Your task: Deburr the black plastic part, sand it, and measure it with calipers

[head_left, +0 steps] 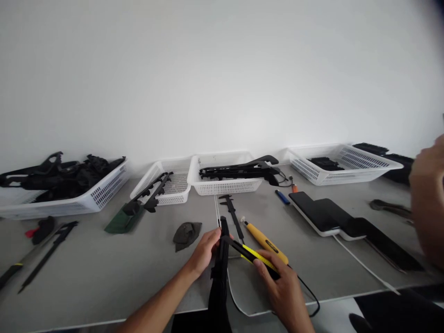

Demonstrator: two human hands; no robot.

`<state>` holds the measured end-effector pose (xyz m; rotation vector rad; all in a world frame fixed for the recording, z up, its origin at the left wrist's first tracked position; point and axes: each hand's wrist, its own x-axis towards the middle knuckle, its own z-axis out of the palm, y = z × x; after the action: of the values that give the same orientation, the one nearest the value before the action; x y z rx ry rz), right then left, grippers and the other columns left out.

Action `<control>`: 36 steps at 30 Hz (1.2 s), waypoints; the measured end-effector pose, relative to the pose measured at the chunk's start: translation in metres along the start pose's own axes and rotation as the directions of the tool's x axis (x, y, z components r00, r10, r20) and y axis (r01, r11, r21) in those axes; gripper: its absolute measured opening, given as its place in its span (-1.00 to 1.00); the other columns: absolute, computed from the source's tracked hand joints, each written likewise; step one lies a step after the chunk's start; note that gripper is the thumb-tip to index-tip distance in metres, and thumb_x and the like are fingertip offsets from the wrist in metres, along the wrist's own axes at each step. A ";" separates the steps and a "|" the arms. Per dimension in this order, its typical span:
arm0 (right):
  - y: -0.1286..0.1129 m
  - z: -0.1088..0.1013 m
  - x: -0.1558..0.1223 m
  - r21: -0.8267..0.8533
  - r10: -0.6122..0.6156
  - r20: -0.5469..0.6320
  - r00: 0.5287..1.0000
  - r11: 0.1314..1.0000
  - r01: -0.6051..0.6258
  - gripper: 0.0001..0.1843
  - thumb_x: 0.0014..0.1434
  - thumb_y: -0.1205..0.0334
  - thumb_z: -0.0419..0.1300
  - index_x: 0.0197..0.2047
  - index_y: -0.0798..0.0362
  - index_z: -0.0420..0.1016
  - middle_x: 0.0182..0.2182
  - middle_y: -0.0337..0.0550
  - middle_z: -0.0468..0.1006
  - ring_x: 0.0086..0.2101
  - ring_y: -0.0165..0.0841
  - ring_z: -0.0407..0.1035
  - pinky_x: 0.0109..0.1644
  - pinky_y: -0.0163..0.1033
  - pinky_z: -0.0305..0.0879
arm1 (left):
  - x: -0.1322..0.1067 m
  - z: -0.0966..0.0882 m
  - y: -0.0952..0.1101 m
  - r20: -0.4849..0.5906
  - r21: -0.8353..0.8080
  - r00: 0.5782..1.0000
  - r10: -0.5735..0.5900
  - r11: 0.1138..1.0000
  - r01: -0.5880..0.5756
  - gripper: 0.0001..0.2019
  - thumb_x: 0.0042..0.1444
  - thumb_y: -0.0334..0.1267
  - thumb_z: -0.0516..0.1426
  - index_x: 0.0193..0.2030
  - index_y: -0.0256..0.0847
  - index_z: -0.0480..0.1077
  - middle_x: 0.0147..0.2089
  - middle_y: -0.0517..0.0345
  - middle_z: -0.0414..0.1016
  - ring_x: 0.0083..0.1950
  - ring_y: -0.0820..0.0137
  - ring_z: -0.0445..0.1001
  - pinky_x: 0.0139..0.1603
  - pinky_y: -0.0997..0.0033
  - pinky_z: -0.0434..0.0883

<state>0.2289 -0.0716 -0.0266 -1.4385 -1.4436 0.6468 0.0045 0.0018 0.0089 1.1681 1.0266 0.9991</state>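
Observation:
My left hand [204, 253] grips a long black plastic part [219, 259] near its far end, with the thumb and fingers closed around it. The part runs back toward me over the table's front edge. In my right hand [282, 282] is a black and yellow utility knife [255, 255], its tip end touching or very near the upper part of the black piece. Just beyond the knife lies a yellow corded pen-like tool [266, 241]. A dark caliper [234, 217] rests behind the black part. Left of my hands is a crumpled dark cloth [186, 235].
White baskets stand along the wall: a left one [107, 187], a small one [183, 194], a middle one [225, 186] and a right one [333, 176], all holding black parts. Phones [314, 210] and a blue object [282, 197] lie right. Another person's hand [428, 199] shows at far right.

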 end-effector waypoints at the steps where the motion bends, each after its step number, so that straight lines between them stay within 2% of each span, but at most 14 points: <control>1: 0.001 0.000 0.000 0.000 0.004 -0.014 1.000 1.000 -0.004 -0.52 0.36 -0.27 0.22 -0.07 -0.05 0.72 -0.14 0.02 0.78 -0.15 -0.04 0.68 -0.05 -0.07 0.60 | 0.000 0.000 -0.001 -0.006 0.004 1.000 0.006 1.000 -0.006 -0.39 0.18 0.36 0.23 -0.23 -0.23 0.71 -0.45 0.15 0.54 -0.36 0.31 0.38 -0.31 0.37 0.30; 5: 0.005 -0.001 -0.002 0.016 0.013 -0.081 0.997 1.000 -0.012 -0.50 0.34 -0.29 0.22 -0.08 -0.03 0.71 -0.16 0.01 0.79 -0.18 -0.06 0.69 -0.09 -0.11 0.61 | 0.001 -0.001 -0.005 -0.046 0.012 0.999 0.019 1.000 -0.018 -0.48 0.16 0.28 0.28 -0.34 -0.22 0.67 -0.39 0.12 0.59 -0.29 0.27 0.43 -0.23 0.36 0.34; 10: 0.005 -0.002 -0.001 0.009 0.001 -0.035 0.999 1.000 -0.001 -0.51 0.35 -0.28 0.22 -0.08 -0.04 0.71 -0.14 0.01 0.79 -0.17 -0.06 0.69 -0.08 -0.11 0.61 | 0.001 -0.003 -0.010 -0.069 0.005 0.997 0.017 1.000 -0.017 -0.57 0.11 0.20 0.34 -0.35 -0.18 0.65 -0.39 0.13 0.61 -0.21 0.18 0.49 -0.14 0.31 0.39; 16: 0.015 0.002 -0.002 -0.037 0.040 -0.147 0.988 0.998 -0.046 -0.48 0.38 -0.28 0.19 -0.03 -0.01 0.68 -0.10 0.04 0.78 -0.10 -0.05 0.69 -0.08 -0.12 0.60 | 0.000 -0.003 -0.009 -0.080 -0.001 0.997 0.014 1.000 -0.014 -0.59 0.10 0.18 0.34 -0.34 -0.18 0.67 -0.26 0.07 0.69 -0.09 0.10 0.51 -0.03 0.26 0.41; 19: 0.016 0.003 -0.002 -0.055 -0.023 -0.166 0.986 0.998 0.014 -0.52 0.38 -0.25 0.22 -0.01 -0.01 0.67 -0.07 0.05 0.77 -0.09 -0.06 0.68 -0.07 -0.11 0.60 | -0.001 -0.003 -0.008 -0.073 0.000 0.997 0.004 1.000 -0.004 -0.58 0.09 0.19 0.34 -0.36 -0.19 0.66 -0.27 0.09 0.68 -0.10 0.12 0.50 -0.02 0.27 0.41; 22: 0.011 0.004 0.000 -0.046 -0.147 -0.105 0.983 0.989 0.143 -0.63 0.37 -0.16 0.27 -0.06 -0.04 0.68 -0.10 0.00 0.75 -0.10 -0.10 0.67 -0.03 -0.11 0.60 | 0.000 -0.004 -0.010 -0.074 0.004 0.997 0.001 1.000 -0.001 -0.57 0.07 0.18 0.36 -0.37 -0.21 0.65 -0.28 0.11 0.67 -0.10 0.16 0.49 0.01 0.27 0.39; 25: 0.006 0.004 0.001 -0.026 -0.239 -0.028 0.971 0.971 0.238 -0.75 0.39 -0.04 0.29 -0.03 -0.11 0.69 -0.09 -0.05 0.73 -0.08 -0.13 0.65 0.01 -0.12 0.59 | 0.001 -0.006 -0.013 -0.096 0.011 0.995 0.000 1.000 0.001 -0.54 0.07 0.22 0.35 -0.36 -0.21 0.64 -0.28 0.11 0.67 -0.08 0.16 0.49 0.02 0.28 0.38; 31: 0.004 0.002 0.000 -0.038 -0.255 -0.027 0.967 0.967 0.253 -0.78 0.39 0.04 0.30 0.02 -0.12 0.68 -0.06 -0.04 0.71 -0.06 -0.10 0.64 0.02 -0.08 0.59 | 0.003 -0.009 -0.017 -0.145 0.013 0.989 -0.009 1.000 0.011 -0.51 0.05 0.25 0.36 -0.24 -0.21 0.68 -0.17 0.05 0.71 0.08 0.07 0.52 0.16 0.24 0.36; 36: 0.001 -0.002 -0.002 -0.028 -0.253 0.028 0.967 0.967 0.253 -0.81 0.37 0.09 0.31 0.00 -0.12 0.67 -0.08 -0.07 0.71 -0.08 -0.13 0.64 0.02 -0.10 0.59 | 0.004 -0.008 -0.016 -0.139 -0.001 0.990 -0.001 1.000 0.001 -0.48 0.06 0.29 0.35 -0.26 -0.21 0.69 -0.22 0.06 0.69 -0.01 0.11 0.51 0.06 0.26 0.38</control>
<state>0.2304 -0.0741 -0.0275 -1.2453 -1.6294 0.4840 -0.0010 0.0059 -0.0084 1.1087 1.1367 1.0920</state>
